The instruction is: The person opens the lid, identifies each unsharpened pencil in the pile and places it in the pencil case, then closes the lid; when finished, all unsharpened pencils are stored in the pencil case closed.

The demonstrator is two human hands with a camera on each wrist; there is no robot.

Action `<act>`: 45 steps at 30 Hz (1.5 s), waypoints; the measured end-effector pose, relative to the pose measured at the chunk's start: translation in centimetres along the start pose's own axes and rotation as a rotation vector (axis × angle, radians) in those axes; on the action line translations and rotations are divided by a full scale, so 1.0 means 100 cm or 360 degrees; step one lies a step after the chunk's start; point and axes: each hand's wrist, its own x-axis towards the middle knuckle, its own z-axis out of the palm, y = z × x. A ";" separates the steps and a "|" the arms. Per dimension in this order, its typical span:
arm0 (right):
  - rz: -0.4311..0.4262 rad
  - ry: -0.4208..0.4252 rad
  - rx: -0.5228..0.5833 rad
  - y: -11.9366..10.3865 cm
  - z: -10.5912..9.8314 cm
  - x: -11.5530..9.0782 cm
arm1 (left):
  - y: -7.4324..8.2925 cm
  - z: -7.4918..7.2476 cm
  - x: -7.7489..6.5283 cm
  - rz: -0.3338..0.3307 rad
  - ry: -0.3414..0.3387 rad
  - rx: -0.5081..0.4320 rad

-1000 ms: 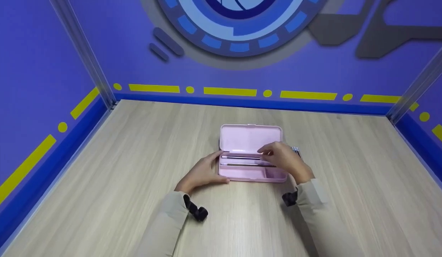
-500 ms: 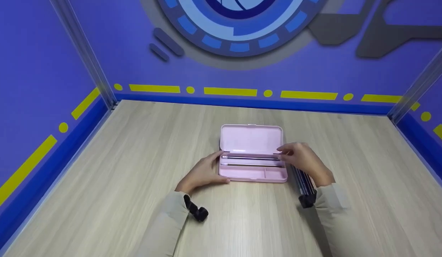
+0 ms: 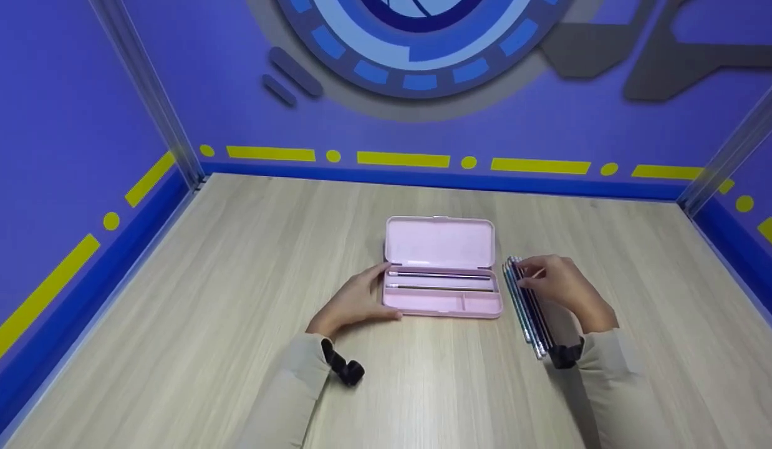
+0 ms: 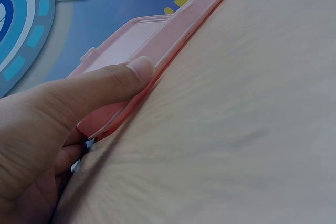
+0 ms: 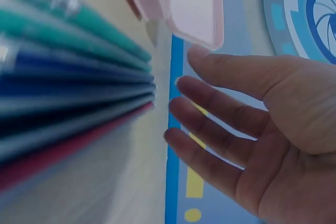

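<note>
A pink pencil case point(image 3: 426, 303) lies with its lid raised in the head view. Two pencils point(image 3: 439, 276) rest in its long upper compartments. My left hand point(image 3: 353, 302) holds the case's left end, thumb on the front wall and fingers round the back; the left wrist view shows the thumb point(image 4: 115, 83) against the pink side. Right of the case, several pencils point(image 3: 524, 312) lie side by side on the table. Over their far end hovers my right hand point(image 3: 564, 288). In the right wrist view its fingers are spread and hold nothing, apart from the teal, blue and red pencils point(image 5: 79, 77).
The case and loose pencils stand on a pale wooden table point(image 3: 249, 262). A blue-purple panel point(image 3: 386, 137) with yellow marks closes off the back, and similar panels rise at both sides. A black band with a small camera point(image 3: 348, 372) sits on each wrist.
My right hand has moved from over the case rightward to the loose pencils, leaving the upper pencil lying in the case. My left hand has stayed on the case.
</note>
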 end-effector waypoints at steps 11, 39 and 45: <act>0.0110 -0.0195 -0.0051 0.018 -0.009 -0.010 | 0.001 0.000 0.000 0.0014 -0.0008 0.0018; 0.0242 -0.0184 0.0094 0.027 -0.003 -0.009 | -0.001 0.000 0.000 0.0010 -0.0005 0.0018; 0.0250 -0.0172 0.0223 0.031 0.001 -0.010 | 0.000 0.001 0.001 0.0011 -0.0009 0.0004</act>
